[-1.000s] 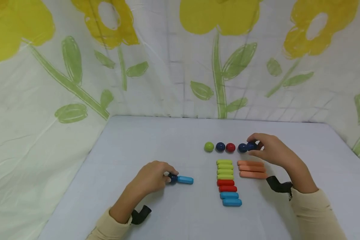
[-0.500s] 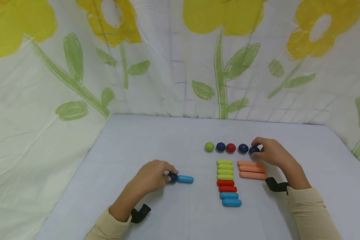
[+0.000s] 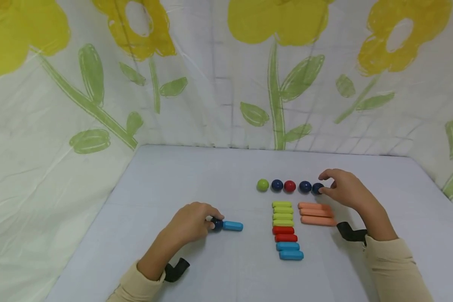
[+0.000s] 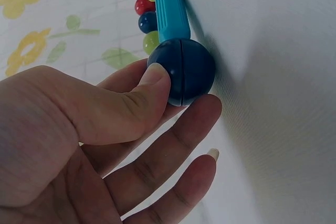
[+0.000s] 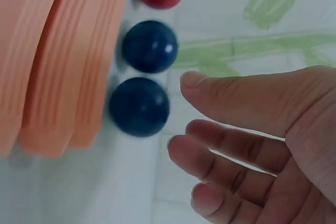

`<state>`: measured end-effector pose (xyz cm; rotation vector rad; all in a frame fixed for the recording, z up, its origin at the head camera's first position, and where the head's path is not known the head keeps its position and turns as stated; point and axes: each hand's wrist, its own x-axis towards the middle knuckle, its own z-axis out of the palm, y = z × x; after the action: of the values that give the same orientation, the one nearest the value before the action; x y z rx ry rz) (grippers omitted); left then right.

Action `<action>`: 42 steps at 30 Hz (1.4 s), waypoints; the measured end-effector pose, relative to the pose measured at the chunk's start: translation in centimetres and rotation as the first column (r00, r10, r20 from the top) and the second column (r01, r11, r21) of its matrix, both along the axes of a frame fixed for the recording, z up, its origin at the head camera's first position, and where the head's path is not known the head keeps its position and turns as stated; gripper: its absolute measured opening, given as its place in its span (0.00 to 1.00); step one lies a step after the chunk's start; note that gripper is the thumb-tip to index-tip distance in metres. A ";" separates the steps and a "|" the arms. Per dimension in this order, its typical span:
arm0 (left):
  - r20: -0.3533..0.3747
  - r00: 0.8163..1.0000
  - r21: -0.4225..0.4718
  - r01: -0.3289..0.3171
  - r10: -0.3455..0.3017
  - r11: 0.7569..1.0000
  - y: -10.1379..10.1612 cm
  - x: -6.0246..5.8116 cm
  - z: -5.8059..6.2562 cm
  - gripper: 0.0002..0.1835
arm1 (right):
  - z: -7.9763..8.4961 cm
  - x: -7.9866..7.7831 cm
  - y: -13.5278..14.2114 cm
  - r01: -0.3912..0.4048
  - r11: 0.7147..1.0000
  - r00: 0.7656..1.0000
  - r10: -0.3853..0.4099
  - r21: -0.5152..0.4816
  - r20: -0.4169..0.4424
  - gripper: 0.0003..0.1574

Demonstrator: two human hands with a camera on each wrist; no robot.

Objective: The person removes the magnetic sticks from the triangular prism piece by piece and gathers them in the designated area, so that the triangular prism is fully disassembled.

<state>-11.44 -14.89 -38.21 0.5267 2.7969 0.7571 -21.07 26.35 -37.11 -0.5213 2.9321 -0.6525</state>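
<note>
My left hand pinches a dark blue ball between thumb and fingers, low over the table. A light blue rod meets the ball end-on and points right in the head view. At the right end of a row of balls lies a dark blue ball, with my right hand just beside it. The right wrist view shows this ball apart from the thumb and the loosely bent fingers. Leftward along the row come another dark blue ball, a red one, a dark blue one and a green one.
Below the row lies a stack of short rods: yellow-green, red and light blue. Three longer orange rods lie beside them. A flower-printed curtain hangs behind the white table.
My right hand has let go of the dark blue ball at the row's right end, drawing slightly away from it. The left hand, its ball and the light blue rod have stayed in place.
</note>
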 end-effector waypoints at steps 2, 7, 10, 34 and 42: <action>-0.003 1.000 -0.001 -0.001 0.001 1.000 0.0 0.0 0.0 0.16 | 0.4 0.4 -0.9 -0.010 1.000 1.000 0.010 0.006 -0.022 0.16; -0.002 1.000 0.000 -0.005 0.005 1.000 -0.1 -0.1 0.0 0.15 | 1.1 2.7 -5.3 -0.129 0.991 0.986 0.131 0.017 -0.107 0.07; -0.007 1.000 0.000 -0.004 0.004 1.000 -0.1 -0.2 -0.1 0.15 | 1.1 4.6 -8.7 -0.242 0.969 0.964 0.245 0.042 -0.100 0.10; -0.027 1.000 0.011 0.005 -0.004 1.000 -0.3 -0.2 -0.2 0.16 | -0.9 9.0 -18.1 -0.554 0.808 0.832 0.541 0.198 0.122 0.43; -0.014 1.000 0.009 0.006 -0.006 1.000 -0.1 -0.2 -0.1 0.16 | -0.8 9.1 -18.8 -0.545 0.794 0.838 0.515 0.269 0.178 0.40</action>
<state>-11.61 -15.02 -38.27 0.5437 2.8042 0.7678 -12.01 7.58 -37.94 -1.1708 2.5261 -0.1331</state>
